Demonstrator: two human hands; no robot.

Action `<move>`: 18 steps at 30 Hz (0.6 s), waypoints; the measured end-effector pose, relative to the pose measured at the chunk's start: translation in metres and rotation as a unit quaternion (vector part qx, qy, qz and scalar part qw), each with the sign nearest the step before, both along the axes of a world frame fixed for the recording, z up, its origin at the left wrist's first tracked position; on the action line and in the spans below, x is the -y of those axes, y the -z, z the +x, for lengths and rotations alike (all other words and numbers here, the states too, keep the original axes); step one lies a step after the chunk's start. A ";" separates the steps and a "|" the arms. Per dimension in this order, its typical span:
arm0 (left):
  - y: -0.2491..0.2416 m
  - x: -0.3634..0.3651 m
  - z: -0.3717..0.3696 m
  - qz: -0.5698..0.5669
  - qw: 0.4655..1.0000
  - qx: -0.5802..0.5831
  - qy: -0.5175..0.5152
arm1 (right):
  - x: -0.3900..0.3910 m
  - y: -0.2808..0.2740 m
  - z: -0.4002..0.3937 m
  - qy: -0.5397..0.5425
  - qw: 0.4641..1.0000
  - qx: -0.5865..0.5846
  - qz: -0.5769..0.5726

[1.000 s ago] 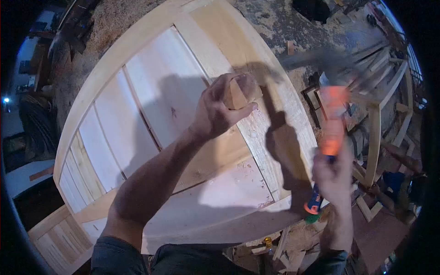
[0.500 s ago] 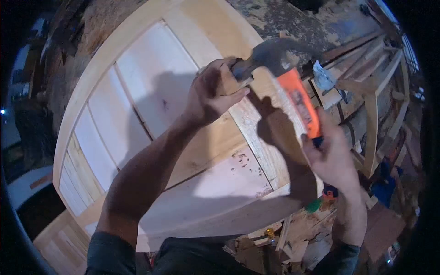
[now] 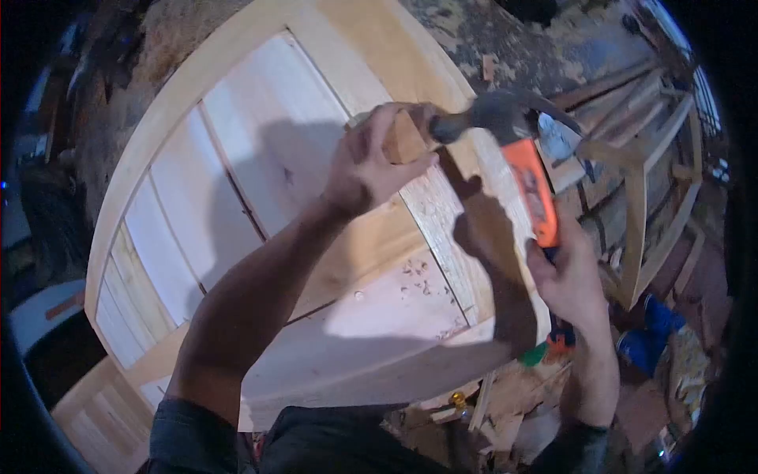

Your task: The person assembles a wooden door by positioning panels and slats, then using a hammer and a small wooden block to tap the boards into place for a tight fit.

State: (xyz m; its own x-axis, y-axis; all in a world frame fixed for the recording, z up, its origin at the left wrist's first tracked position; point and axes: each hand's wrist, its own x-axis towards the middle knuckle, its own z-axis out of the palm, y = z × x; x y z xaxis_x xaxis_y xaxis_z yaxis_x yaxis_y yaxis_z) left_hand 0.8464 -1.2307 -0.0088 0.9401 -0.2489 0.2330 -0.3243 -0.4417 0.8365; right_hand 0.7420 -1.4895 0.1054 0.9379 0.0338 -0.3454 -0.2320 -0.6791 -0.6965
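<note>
My left hand (image 3: 359,162) is closed round a small wooden block (image 3: 409,138), held above a large paneled wooden piece (image 3: 253,87) with a curved edge. A claw hammer (image 3: 534,186) with an orange and black handle is gripped in my right hand (image 3: 572,276). Its dark head lies level with the block, the striking face close to the block's right end. Shadows of both hands and the hammer fall across the pale boards and frame below. Small dark marks speckle one board near the lower right.
A slatted wooden frame (image 3: 636,229) stands on the right among timber pieces. Wood scraps (image 3: 505,395) and a blue item (image 3: 643,347) litter the floor at lower right. Another paneled wooden piece (image 3: 103,419) shows at lower left.
The hammer has shifted right, its head drawing away from my left hand, and my right hand has moved slightly right. My left hand keeps hold of the block in nearly the same place.
</note>
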 end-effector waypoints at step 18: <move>-0.057 -0.150 -0.194 0.262 0.921 -0.253 0.136 | -0.018 0.096 -0.150 0.133 0.989 0.047 -0.039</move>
State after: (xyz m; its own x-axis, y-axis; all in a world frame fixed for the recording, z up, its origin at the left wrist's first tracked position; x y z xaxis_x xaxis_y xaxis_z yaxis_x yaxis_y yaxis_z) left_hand 0.6524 -1.0803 0.0481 0.7815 -0.4451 -0.4373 -0.1089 -0.7874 0.6067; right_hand 0.5923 -1.4720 0.0089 0.9381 -0.2422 -0.2477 -0.3464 -0.6550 -0.6715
